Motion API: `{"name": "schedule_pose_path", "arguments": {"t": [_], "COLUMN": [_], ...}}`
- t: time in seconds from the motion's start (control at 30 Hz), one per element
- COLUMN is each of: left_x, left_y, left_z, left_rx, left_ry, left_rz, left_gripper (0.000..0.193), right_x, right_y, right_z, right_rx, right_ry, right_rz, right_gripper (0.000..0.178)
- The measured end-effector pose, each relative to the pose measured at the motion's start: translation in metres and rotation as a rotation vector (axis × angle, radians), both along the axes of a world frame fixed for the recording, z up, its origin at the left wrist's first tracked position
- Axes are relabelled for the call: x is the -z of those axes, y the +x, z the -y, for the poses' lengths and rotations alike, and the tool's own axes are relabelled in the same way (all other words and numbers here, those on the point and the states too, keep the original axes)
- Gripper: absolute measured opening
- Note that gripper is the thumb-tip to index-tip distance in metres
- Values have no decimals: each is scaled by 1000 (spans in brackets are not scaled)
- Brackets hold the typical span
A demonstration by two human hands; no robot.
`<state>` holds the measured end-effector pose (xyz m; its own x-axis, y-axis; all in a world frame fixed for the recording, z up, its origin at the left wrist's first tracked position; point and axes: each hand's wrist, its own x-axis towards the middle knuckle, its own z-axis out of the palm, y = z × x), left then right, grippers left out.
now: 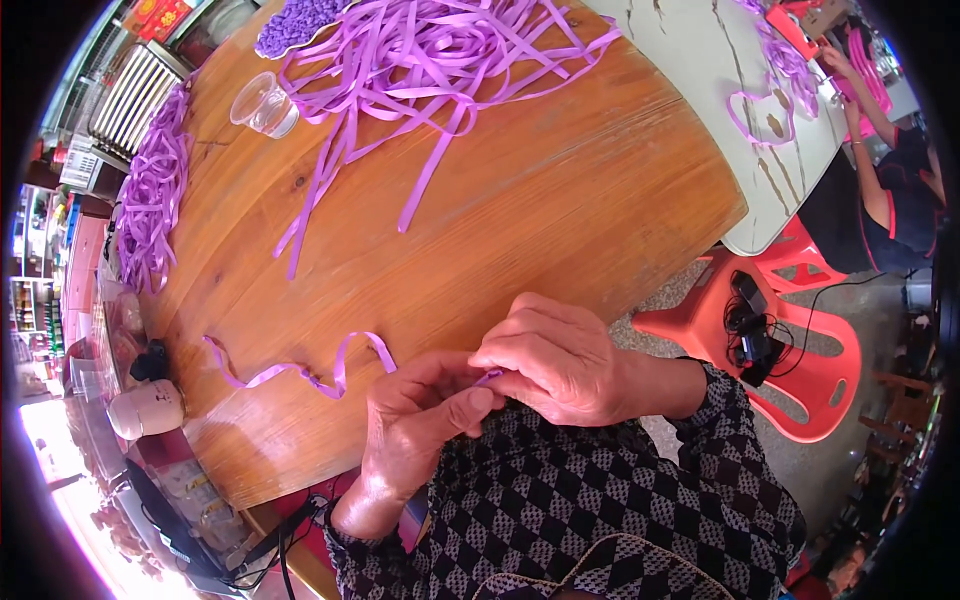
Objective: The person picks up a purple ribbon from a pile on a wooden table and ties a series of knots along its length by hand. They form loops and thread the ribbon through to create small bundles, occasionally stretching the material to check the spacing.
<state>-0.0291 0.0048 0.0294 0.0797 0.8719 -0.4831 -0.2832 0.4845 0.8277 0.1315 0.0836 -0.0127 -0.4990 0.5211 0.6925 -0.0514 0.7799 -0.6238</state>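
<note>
Close together above my lap, at the table's near edge, my left hand [425,410] and my right hand [555,365] both pinch a purple ribbon [487,378]. Only a small bit of it shows between my fingers. From behind my left hand a wavy length of purple ribbon [270,374] runs out leftward over the wood, with a small knot in it; the hand hides whether the two pieces join. Farther off on the wooden table [560,190] lies a big tangled heap of purple ribbon [430,50], with loose ends trailing toward me.
A clear plastic cup [265,105] stands by the heap, near a container of small purple pieces [300,22]. More ribbon [152,195] hangs at the left edge. Red plastic stools [700,310] stand right, one carrying a black device and cables. A person [880,190] works by the white table [690,40].
</note>
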Motion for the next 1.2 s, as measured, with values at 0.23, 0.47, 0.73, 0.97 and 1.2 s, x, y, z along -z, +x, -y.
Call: {"name": "schedule_pose_path", "arguments": {"t": [0.23,0.47,0.73,0.97,1.2], "left_x": [11,8,9,9,7], "left_y": [0,5,4,6,9], "left_z": [-2,-2,-3,-4,0], "left_rx": [-43,-124,-148,-148,-130], "left_ry": [-90,-163,-178,-177,-84], "left_rz": [110,100,119,117,63], "left_gripper": [16,15,18,17,18], "right_x": [1,-1,0,-2,-5], "right_y": [8,7,11,7,15], "right_z": [-1,-1,-3,-1,5], "right_rx": [-103,-82,-71,-29,-89], "right_ry": [-133,-174,-224,-221,-561], "right_rz": [-6,3,-39,-10,21], "right_gripper": [37,34,23,19,8]}}
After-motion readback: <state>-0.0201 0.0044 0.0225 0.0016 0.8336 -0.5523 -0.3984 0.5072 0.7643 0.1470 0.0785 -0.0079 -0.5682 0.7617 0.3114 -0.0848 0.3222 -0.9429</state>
